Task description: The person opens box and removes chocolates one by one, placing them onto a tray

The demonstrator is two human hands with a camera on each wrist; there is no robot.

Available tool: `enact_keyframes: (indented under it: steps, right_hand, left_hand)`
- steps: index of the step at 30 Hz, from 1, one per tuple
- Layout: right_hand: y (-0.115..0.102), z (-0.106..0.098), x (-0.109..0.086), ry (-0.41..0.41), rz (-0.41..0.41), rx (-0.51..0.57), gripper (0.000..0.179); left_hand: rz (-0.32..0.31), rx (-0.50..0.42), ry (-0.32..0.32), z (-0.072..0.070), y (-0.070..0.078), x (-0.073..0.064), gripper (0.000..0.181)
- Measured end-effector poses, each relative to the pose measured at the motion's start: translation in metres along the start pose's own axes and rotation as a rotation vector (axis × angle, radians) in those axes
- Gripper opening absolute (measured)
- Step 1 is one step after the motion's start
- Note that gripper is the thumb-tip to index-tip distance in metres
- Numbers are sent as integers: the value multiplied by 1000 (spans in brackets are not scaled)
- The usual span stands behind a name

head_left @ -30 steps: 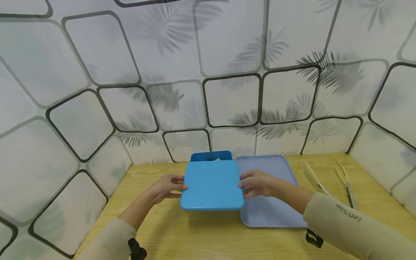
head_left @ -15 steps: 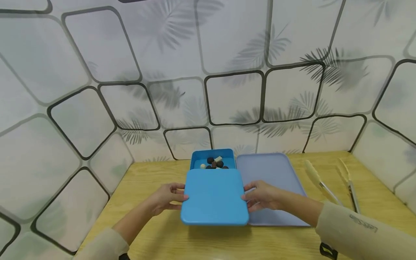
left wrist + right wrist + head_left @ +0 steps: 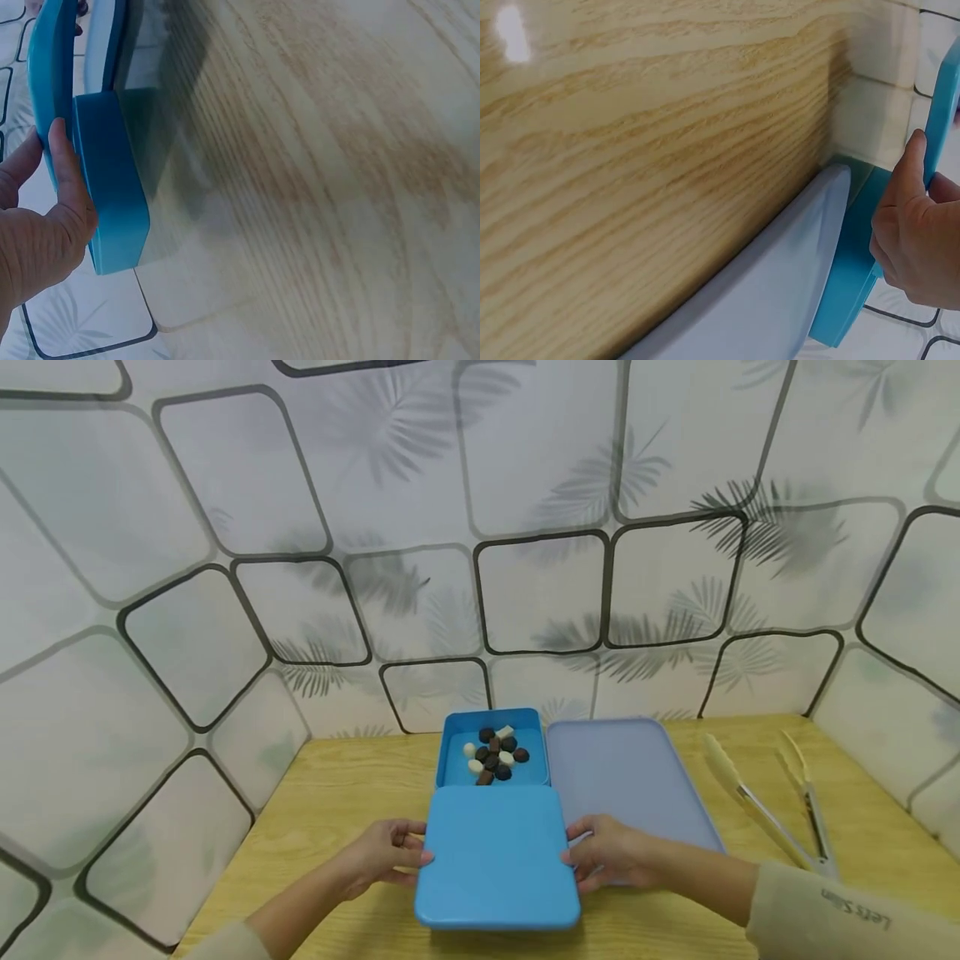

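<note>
A flat blue lid point(image 3: 497, 857) is lying across the lower centre of the head view, its shadow falling on the wood beneath it, so it is being held up off the surface. The left hand point(image 3: 382, 858) is pinching its left edge and the right hand point(image 3: 609, 853) is pinching its right edge. Each grip is opening only about as wide as the lid's rim and is having hold of nothing else; in the two wrist views the rim is passing between thumb and fingers.

Just above the lid in the head view, an open blue box point(image 3: 492, 719) is standing, with the lid covering its near side from sight; whether the two are touching I cannot tell. Inside, a cluster of small dark, brown and white pieces point(image 3: 492, 758) is resting on the box's floor.

A pale violet tray point(image 3: 622, 777) is lying flat just beside the box, right of centre, with the right forearm crossing over its lower part. Farther right, a pair of tongs point(image 3: 776, 832) is lying spread, its pale tips pointing towards the top of the frame and its metal arms meeting near the right sleeve point(image 3: 847, 910).

A light wooden bench point(image 3: 352, 785) is carrying all this, and a white wall covering point(image 3: 540, 593) with dark rounded outlines and grey leaves is filling the upper frame.
</note>
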State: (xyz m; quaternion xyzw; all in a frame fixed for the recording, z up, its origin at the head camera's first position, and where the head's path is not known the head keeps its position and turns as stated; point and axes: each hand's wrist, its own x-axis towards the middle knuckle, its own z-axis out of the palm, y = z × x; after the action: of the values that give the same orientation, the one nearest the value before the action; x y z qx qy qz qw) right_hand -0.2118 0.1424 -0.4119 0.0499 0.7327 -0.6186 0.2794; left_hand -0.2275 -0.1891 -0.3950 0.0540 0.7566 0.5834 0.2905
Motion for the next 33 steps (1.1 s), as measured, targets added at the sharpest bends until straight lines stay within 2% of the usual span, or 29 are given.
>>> enact_keyframes:
  steps: [4,10,12,16,24,29,33]
  right_hand:
    - [2,5,-1,2,6,-2,39]
    - [5,13,0,33,57,-26,33]
    - [6,14,1,41,63,-34,32]
    - [8,16,2,50,60,-58,33]
    - [9,25,-1,60,92,-66,48]
    - [10,33,-5,62,114,34,46]
    - [14,38,-6,105,183,256,36]
  left_hand:
    - [1,-14,-9,0,-9,-1,67]
    - [-56,-52,-19,2,-29,-5,65]
    - [-58,-49,-14,2,-33,-6,64]
    - [-52,-39,-3,2,-36,-4,62]
    - [-63,20,5,1,-39,0,58]
    - [-85,64,28,-1,-45,1,53]
    - [-83,74,48,-1,-50,5,52]
